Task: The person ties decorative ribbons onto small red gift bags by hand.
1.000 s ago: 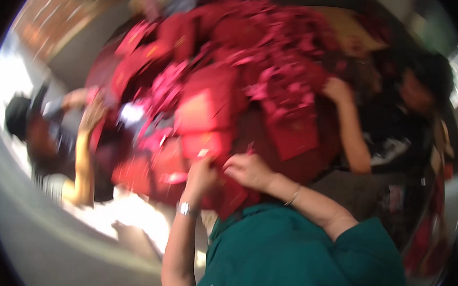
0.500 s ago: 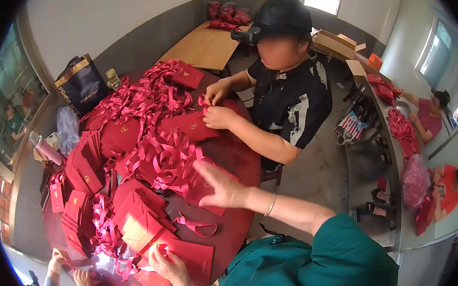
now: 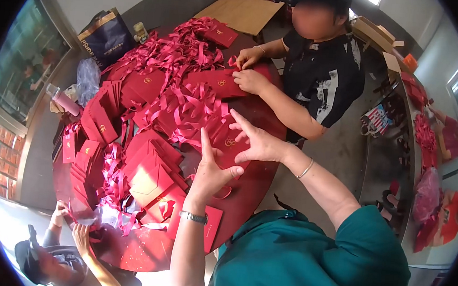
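My left hand (image 3: 213,176), with a watch on its wrist, is raised above the red table (image 3: 252,190), thumb and fingers spread and empty. Just to the right, my right hand (image 3: 261,144), with a bracelet on its wrist, hangs open and empty too. Beyond my hands lies a red paper bag (image 3: 228,138) with a gold emblem, partly covered by a heap of red ribbon (image 3: 196,111). More folded red bags (image 3: 150,172) overlap to the left of my left hand. Another red bag (image 3: 212,229) lies beside my left forearm.
Across the table a co-worker (image 3: 318,77) in black handles a red ribbon. Another person's hands (image 3: 81,236) work at the lower left. Stacked red bags (image 3: 100,123), a pink bottle (image 3: 64,99) and a dark shopping bag (image 3: 106,39) line the left side. A wooden table (image 3: 238,11) stands behind.
My left hand has risen from the near red bag, fingers now spread. My right hand has shifted right, still open. The view has tilted down, and the lower-left person shows more.
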A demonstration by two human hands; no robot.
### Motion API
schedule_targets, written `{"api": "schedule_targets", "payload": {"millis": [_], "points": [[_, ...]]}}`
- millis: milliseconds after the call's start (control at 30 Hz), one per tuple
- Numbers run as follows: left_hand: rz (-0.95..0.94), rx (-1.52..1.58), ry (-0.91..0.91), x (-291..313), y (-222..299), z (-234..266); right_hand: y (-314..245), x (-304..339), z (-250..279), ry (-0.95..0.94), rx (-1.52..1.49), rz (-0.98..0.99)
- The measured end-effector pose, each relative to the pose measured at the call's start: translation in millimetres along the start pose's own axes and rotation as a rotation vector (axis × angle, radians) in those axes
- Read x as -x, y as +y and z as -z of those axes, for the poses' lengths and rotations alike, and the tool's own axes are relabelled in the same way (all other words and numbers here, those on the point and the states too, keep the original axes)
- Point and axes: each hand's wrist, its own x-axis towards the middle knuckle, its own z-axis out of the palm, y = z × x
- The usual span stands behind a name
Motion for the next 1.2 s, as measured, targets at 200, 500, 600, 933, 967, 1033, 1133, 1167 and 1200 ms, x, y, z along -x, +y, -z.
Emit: {"api": "schedule_targets", "payload": {"millis": [200,500,600,933,967,1033,1133,1167,1200], "points": [[0.09,0.004,0.047,7.6,6.6,1.7,4.4,20.3,8.0,0.01,0.012,-0.073],[0.034,-0.05,0.094,1.7,1.0,-11.6,15.8,39.3,4.6,0.11,-0.042,-0.064],[0.079,0.019,0.107,10.0,-16.4,-7.6,20.4,65.3,16.2,0.204,-0.076,-0.099],[-0.069,-0.493,0.382,116.5,-83.4,12.4,110.4,228.0,20.7,0.569,0.028,-0.512],[0.007,-0.638,0.498,139.6,-113.8,14.7,127.5,245.1,12.2,0.512,0.189,-0.617],[-0.173,-0.829,0.514,159.2,-94.3,13.8,141.4,259.3,-12.6,0.448,0.282,-0.779],[-0.242,-0.837,0.578,170.8,-98.5,-1.8,129.4,227.6,-46.4,0.449,0.093,-0.625],[-0.257,-0.833,0.571,171.0,-97.7,-1.8,116.2,206.9,-56.1,0.463,0.057,-0.528],[-0.22,-0.851,0.564,171.0,-95.4,-1.8,99.6,184.7,-62.7,0.476,0.024,-0.43]]}}
